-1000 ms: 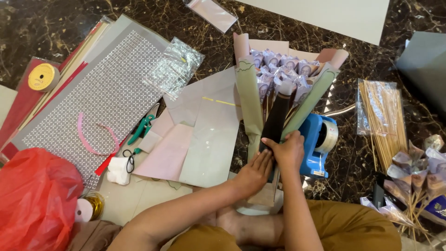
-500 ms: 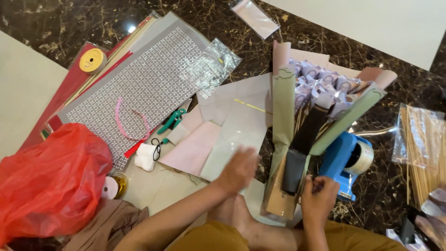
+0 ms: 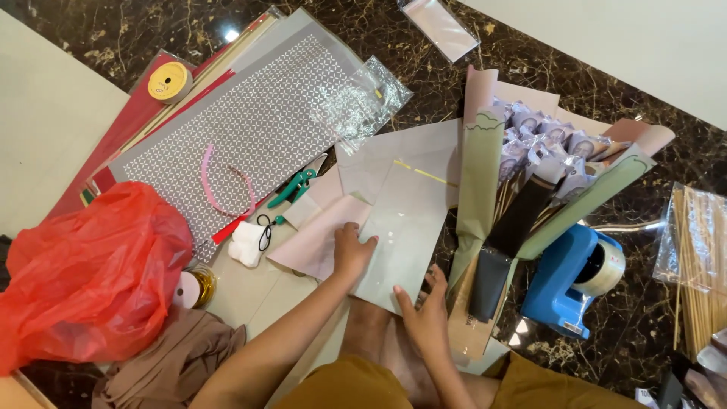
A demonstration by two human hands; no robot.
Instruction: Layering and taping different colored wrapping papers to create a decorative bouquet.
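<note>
A pale grey-green paper sheet (image 3: 409, 220) lies flat on the floor in front of me. My left hand (image 3: 352, 250) grips its left edge, where it overlaps a pink sheet (image 3: 318, 242). At the sheet's lower right corner my right hand (image 3: 425, 314) holds it, thumb on top. Just right of the sheet lies a bouquet (image 3: 530, 182) of folded banknotes on sticks, wrapped in green, pink and black paper; neither hand touches it.
A blue tape dispenser (image 3: 568, 276) stands right of the bouquet, and a bag of wooden sticks (image 3: 697, 257) lies at the far right. Green-handled cutters (image 3: 295, 185), a patterned sheet (image 3: 250, 129), a yellow ribbon spool (image 3: 170, 81) and a red plastic bag (image 3: 91, 280) are to the left.
Both hands have let go of the bouquet's black-wrapped stem and moved left onto the grey-green sheet. The bouquet now lies alone on the floor.
</note>
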